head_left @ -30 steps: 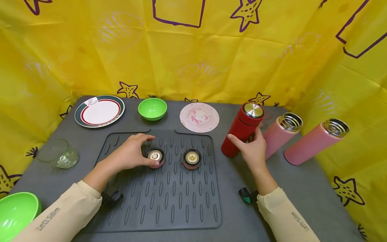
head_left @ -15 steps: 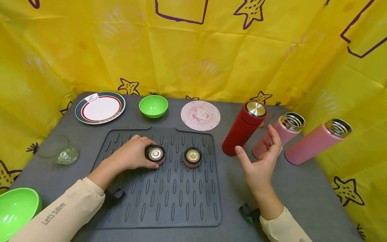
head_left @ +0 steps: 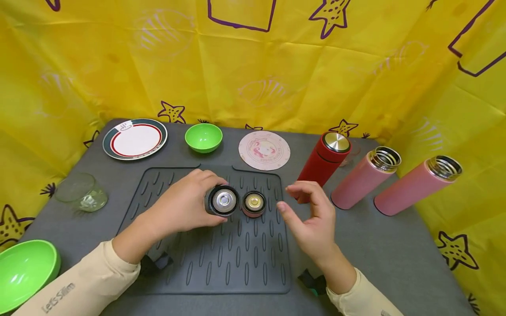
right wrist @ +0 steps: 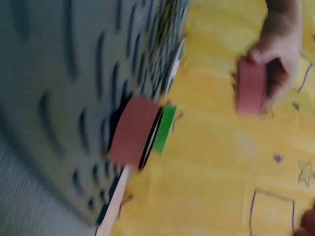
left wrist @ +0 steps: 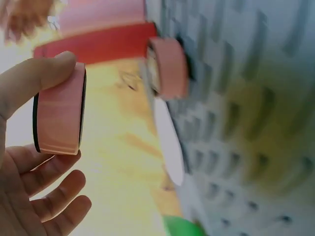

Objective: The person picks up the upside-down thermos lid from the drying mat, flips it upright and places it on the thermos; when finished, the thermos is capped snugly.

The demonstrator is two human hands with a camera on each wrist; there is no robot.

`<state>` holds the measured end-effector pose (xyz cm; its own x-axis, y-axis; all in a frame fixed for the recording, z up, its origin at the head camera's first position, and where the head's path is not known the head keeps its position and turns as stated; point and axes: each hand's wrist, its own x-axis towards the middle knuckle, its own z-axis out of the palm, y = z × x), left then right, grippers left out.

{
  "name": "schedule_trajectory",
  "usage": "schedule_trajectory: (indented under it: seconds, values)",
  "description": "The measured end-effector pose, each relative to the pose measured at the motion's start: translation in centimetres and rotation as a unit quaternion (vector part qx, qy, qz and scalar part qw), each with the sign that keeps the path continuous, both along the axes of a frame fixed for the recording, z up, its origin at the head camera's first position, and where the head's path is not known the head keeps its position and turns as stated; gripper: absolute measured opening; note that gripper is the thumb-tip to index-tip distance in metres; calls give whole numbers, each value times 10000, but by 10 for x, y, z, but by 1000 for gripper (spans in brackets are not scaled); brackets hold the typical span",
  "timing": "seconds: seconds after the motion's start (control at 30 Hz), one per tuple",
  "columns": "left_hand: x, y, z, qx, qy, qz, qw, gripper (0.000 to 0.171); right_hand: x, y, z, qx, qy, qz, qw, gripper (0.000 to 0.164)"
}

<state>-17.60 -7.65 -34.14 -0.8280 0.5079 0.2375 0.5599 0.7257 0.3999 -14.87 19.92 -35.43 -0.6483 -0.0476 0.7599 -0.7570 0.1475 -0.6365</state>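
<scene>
My left hand point(head_left: 189, 199) pinches a pink bottle lid point(left wrist: 61, 110) between thumb and fingers, raised above the dark ribbed mat point(head_left: 221, 276); its silver inner side faces up. A second pink lid point(head_left: 254, 204) lies on the mat just right of it, its gold-toned inside upward. My right hand point(head_left: 314, 219) hovers over the mat's right edge with fingers loosely bent, holding nothing. Behind it stands a red thermos point(head_left: 322, 162) with its silver-topped lid on, its lower part hidden by the hand. Two pink thermoses point(head_left: 359, 180) without lids stand to the right.
At the back are a rimmed plate point(head_left: 135, 139), a green bowl point(head_left: 203, 138) and a round pink mat point(head_left: 264, 150). A glass point(head_left: 84, 193) stands at left, with a larger green bowl point(head_left: 27, 274) nearer. A yellow curtain point(head_left: 221, 66) closes off the back and sides.
The right hand let go of the red thermos and moved left toward the mat. The left hand took hold of the left lid and lifted it, shifting it to the right.
</scene>
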Motion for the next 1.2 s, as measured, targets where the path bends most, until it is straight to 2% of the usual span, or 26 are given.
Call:
schedule_trajectory:
  seconds: [0.03, 0.1, 0.17, 0.23, 0.27, 0.33, 0.47, 0.63, 0.73, 0.83, 0.93, 0.97, 1.03, 1.13, 1.2]
  values:
    - [4, 4, 5, 57, 167, -111, 9998, 66, 0, -3, 0, 270, -445, 128, 9986, 32]
    - [10, 11, 12, 166, 476, -272, 9984, 65, 1, -9, 0, 747, -1427, 381, 9862, 37]
    - [15, 16, 19, 223, 764, -383, 9961, 65, 1, -15, 0, 1064, -2327, 652, 9645, 41]
    - [20, 21, 23, 270, 992, -480, 9935, 66, 1, -21, 0, 1230, -2954, 871, 9434, 40]
    - [22, 23, 25, 298, 1079, -523, 9923, 66, 1, -23, 0, 1259, -3188, 956, 9345, 39]
    - [25, 26, 27, 355, 1209, -626, 9900, 65, 1, -27, 0, 1262, -3463, 1062, 9235, 34]
    - [28, 29, 29, 444, 1360, -746, 9869, 63, 2, -32, 1, 1153, -3642, 1178, 9166, 26]
    - [30, 30, 28, 463, 1407, -698, 9865, 64, 2, -34, 3, 1015, -3579, 1244, 9199, 23]
    - [31, 30, 29, 441, 1285, -583, 9890, 79, 2, -35, 4, 948, -3475, 1221, 9248, 23]
    - [34, 29, 29, 460, 877, -356, 9944, 101, 2, -34, 7, 881, -3242, 1168, 9346, 25]
    - [36, 25, 29, 751, 91, -168, 9970, 107, 2, -31, 9, 951, -2760, 1028, 9509, 28]
    - [36, 23, 29, 956, -232, -150, 9950, 103, 2, -30, 10, 1003, -2521, 985, 9575, 29]
    - [35, 20, 28, 1460, -866, -202, 9853, 89, 2, -29, 10, 1109, -1996, 887, 9695, 31]
    - [33, 16, 26, 2214, -1619, -359, 9610, 68, 1, -28, 10, 1212, -1118, 788, 9831, 35]
    - [33, 15, 25, 2540, -1905, -418, 9473, 62, 1, -29, 10, 1252, -521, 712, 9882, 37]
